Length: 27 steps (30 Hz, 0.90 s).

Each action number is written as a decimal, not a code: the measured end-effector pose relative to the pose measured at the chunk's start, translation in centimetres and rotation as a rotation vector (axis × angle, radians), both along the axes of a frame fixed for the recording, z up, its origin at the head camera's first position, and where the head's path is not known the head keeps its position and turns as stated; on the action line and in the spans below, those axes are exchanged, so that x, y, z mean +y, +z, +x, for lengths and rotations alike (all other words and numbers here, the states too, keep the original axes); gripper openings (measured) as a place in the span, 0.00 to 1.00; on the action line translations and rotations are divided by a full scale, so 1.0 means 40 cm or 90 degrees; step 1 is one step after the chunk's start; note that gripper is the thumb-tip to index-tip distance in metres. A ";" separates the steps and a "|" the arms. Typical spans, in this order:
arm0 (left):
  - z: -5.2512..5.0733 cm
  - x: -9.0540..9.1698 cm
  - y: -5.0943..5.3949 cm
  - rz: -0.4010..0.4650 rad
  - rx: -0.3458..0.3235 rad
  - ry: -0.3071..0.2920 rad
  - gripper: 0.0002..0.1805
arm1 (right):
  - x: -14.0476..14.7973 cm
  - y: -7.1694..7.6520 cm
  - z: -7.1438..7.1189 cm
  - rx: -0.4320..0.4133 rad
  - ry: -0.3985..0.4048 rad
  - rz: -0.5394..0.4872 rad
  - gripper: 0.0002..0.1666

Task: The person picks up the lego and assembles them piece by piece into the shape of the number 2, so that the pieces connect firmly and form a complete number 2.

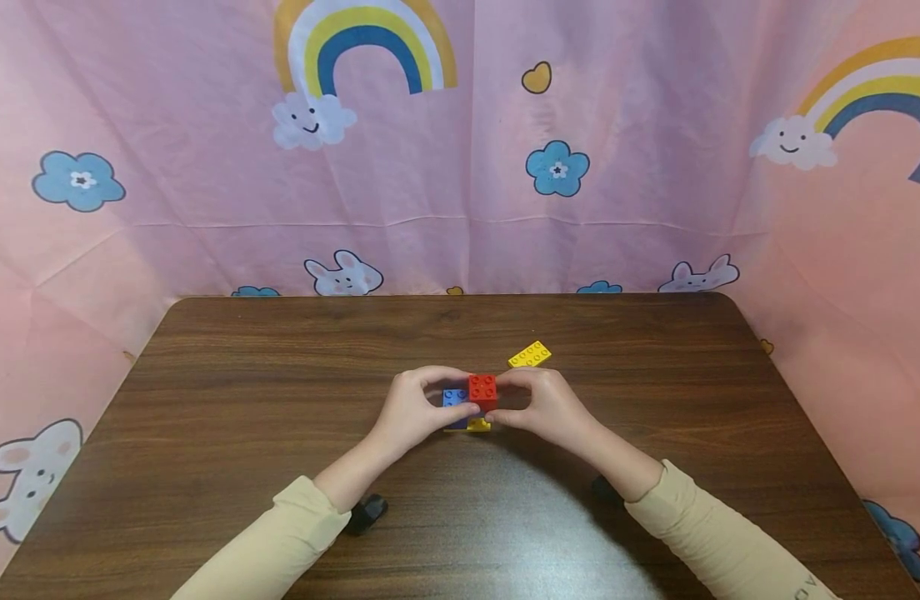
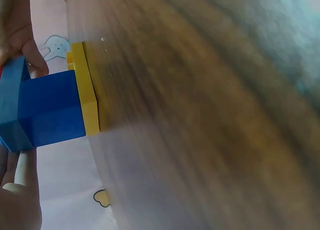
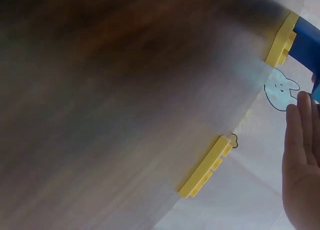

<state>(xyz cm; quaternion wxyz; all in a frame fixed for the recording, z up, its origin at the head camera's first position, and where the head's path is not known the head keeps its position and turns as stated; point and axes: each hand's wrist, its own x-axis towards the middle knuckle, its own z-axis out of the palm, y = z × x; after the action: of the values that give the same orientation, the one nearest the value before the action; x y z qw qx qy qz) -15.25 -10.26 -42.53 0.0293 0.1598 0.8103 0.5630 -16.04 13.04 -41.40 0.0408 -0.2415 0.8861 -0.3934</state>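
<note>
A small red brick [image 1: 482, 390] sits at the top of a toy-brick stack, between both hands. My left hand [image 1: 409, 410] grips it from the left, thumb at the front and index finger behind. From the right, my right hand [image 1: 550, 408] pinches it with thumb and index finger. Under the red brick is a blue brick [image 1: 452, 397], its left studs showing. The left wrist view shows a lighter blue brick [image 2: 11, 109] overhanging a darker blue brick [image 2: 52, 109], which stands on a yellow base brick [image 2: 86, 89]. Fingers hide part of the stack.
A loose yellow brick [image 1: 530, 354] with several studs lies behind the right hand on the brown wooden table [image 1: 280, 350]. Dark objects, one being a black piece [image 1: 367, 513], show beneath the wrists. A patterned pink curtain [image 1: 430, 183] surrounds the table's back and sides.
</note>
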 end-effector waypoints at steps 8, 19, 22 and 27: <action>0.002 0.003 -0.011 0.001 -0.009 0.004 0.19 | 0.024 0.000 -0.002 -0.006 0.013 -0.017 0.27; 0.004 0.002 -0.023 -0.026 -0.001 0.010 0.20 | 0.069 0.003 -0.026 -0.005 0.000 -0.081 0.27; 0.005 0.002 -0.024 -0.033 0.000 0.012 0.21 | 0.080 0.005 -0.038 -0.002 -0.013 -0.081 0.27; 0.006 0.003 -0.029 -0.038 0.004 0.010 0.21 | 0.101 0.002 -0.062 -0.001 -0.043 -0.081 0.26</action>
<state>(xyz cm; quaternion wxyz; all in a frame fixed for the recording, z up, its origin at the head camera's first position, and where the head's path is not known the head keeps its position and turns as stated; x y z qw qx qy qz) -15.02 -10.15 -43.68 0.0268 0.1543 0.8281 0.5383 -18.52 17.08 -41.30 0.0131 -0.2135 0.8670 -0.4500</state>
